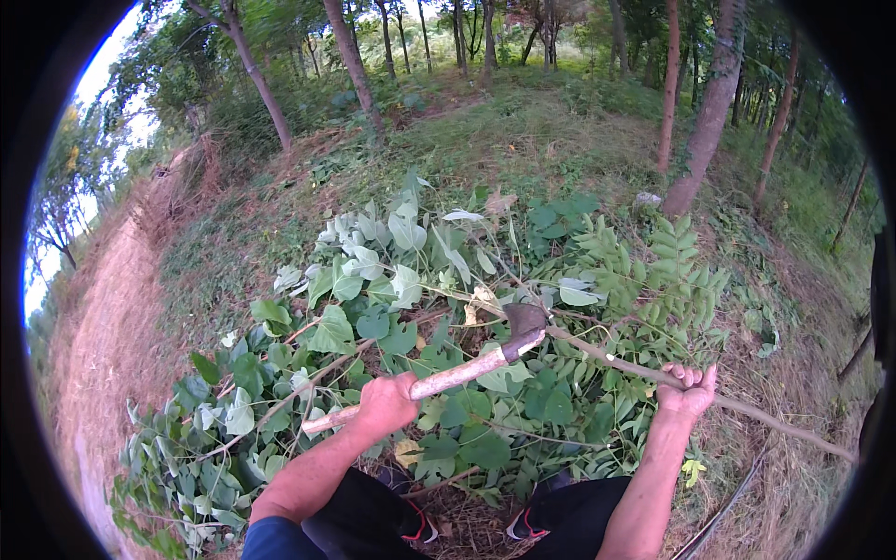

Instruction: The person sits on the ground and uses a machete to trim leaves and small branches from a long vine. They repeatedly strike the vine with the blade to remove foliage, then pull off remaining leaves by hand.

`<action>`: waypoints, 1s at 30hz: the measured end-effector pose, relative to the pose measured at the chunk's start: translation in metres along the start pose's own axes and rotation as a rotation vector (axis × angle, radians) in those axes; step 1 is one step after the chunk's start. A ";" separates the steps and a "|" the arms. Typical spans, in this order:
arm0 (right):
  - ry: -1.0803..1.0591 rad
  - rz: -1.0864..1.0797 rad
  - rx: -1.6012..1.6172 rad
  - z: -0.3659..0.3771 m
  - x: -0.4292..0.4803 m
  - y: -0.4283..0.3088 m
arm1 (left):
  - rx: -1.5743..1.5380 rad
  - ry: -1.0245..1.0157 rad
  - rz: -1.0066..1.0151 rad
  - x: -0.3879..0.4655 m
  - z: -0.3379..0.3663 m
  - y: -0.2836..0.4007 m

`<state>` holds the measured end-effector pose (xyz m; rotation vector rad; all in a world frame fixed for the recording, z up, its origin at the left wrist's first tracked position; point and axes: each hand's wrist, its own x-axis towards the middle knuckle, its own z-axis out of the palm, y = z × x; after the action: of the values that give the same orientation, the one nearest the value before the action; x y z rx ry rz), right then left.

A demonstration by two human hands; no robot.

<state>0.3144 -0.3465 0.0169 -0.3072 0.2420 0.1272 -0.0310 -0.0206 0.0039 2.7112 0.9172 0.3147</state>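
My left hand (389,404) grips the pale wooden handle of a billhook or heavy sickle (462,373). Its dark blade (525,320) meets or overlaps a long, thin cut branch (609,358); actual contact is unclear. Around that branch, the fingers of my right hand (687,389) are closed. The bare end of the branch runs out to the lower right, while twigs and broad pale-backed leaves (406,231) spread at its far end. Beneath both hands lies a heap of leafy cut branches (483,420).
My shoes (526,523) stand at the near edge of the heap. Tree trunks (707,119) rise on the slope ahead. A dry grassy path (105,315) runs along the left. At the lower right lies a dark, thin, pole-like thing (724,507). A pale stone-like lump (647,200) sits beside a trunk.
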 end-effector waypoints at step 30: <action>-0.903 0.001 -0.165 0.043 -0.053 0.019 | -0.028 0.218 0.451 -0.010 -0.037 0.008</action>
<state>0.2697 -0.3198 0.0643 -0.3848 -0.6662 0.2739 -0.0444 -0.0266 0.0404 2.8725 0.3289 0.7154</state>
